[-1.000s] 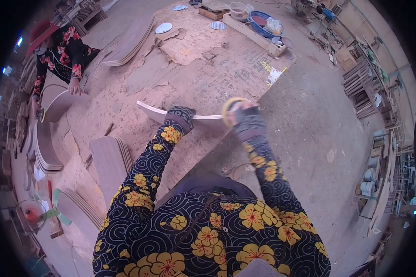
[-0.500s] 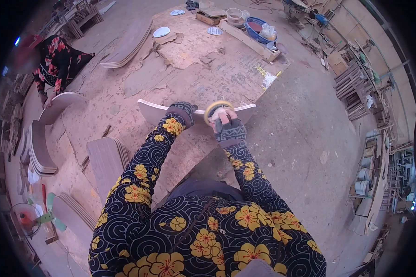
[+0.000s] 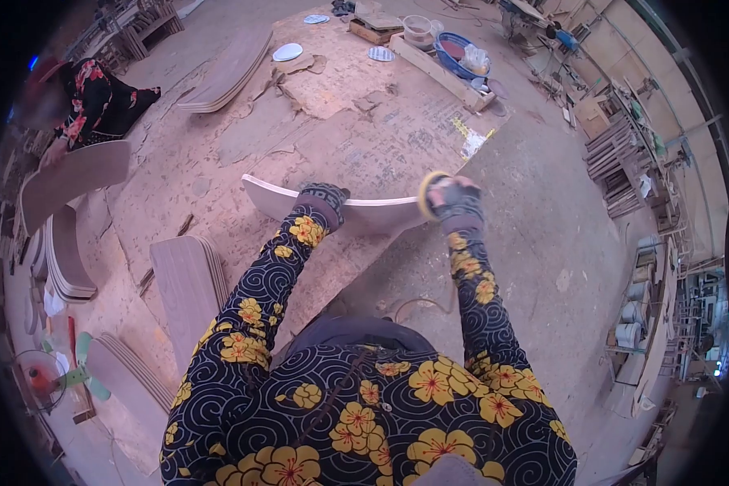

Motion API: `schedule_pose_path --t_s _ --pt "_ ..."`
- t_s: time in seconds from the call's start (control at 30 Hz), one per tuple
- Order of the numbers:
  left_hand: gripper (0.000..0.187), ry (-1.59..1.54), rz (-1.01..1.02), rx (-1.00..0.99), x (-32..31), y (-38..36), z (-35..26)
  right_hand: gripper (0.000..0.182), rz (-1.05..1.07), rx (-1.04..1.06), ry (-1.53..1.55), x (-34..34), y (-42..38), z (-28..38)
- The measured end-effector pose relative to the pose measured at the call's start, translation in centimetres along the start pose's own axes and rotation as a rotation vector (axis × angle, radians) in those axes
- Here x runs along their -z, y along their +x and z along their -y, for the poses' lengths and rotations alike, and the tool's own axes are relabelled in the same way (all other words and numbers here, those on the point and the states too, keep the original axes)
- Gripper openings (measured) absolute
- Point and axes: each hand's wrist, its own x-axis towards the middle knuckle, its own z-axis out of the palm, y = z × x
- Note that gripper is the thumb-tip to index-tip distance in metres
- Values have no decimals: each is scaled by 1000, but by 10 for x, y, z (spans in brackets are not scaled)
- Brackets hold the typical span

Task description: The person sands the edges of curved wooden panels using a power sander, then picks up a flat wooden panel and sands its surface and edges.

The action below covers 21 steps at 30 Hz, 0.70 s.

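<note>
A curved plywood board (image 3: 377, 214) stands in front of me with its pale edge facing up. My left hand (image 3: 324, 197), in a patterned fingerless glove, is closed over the board's top edge left of its middle. In my gloved right hand (image 3: 459, 199) is a round sander with a yellow-rimmed disc (image 3: 426, 194). The disc is at the board's right end, its face turned toward the edge; motion blurs the fingers a little. A thin hose (image 3: 417, 304) curves across the floor below my right forearm.
Stacked curved boards (image 3: 188, 279) lie to my left, with another stack (image 3: 231, 73) farther ahead. At far left a co-worker (image 3: 97, 101) holds a curved board (image 3: 77, 180). A fan (image 3: 42, 379) stands lower left. Ahead are a blue basin (image 3: 460, 58) and sanding discs (image 3: 287, 53).
My right hand has moved the sander rightward along the board's edge to its end. My left hand stays in place. The co-worker's board has been raised and turned.
</note>
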Motion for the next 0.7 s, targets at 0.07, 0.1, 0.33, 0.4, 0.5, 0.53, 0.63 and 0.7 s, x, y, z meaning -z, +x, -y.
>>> schedule_pose_path --t_s 0.07,0.1,0.33,0.4,0.5,0.53,0.63,0.7 --pt "50 -10 -16 9 -2 -6 -2 55 362 64 -218 3 -7 62" --pt "49 -13 -37 9 -6 -12 -2 52 297 200 -310 -2 -30 89" --pt "52 4 -26 49 -6 -28 -2 58 390 398 -572 6 10 76" --pt "53 -20 -48 56 -8 -27 -1 62 390 134 -630 31 40 36" --pt "56 -26 -16 71 -4 -25 -2 67 397 138 -682 68 38 20" --pt "56 -22 -7 74 -3 -25 -2 68 402 185 -700 77 33 20" --pt "56 1 -28 69 -8 -22 0 58 287 215 -586 27 37 24" --pt "56 7 -23 44 -11 -20 1 56 466 324 -514 19 4 93"
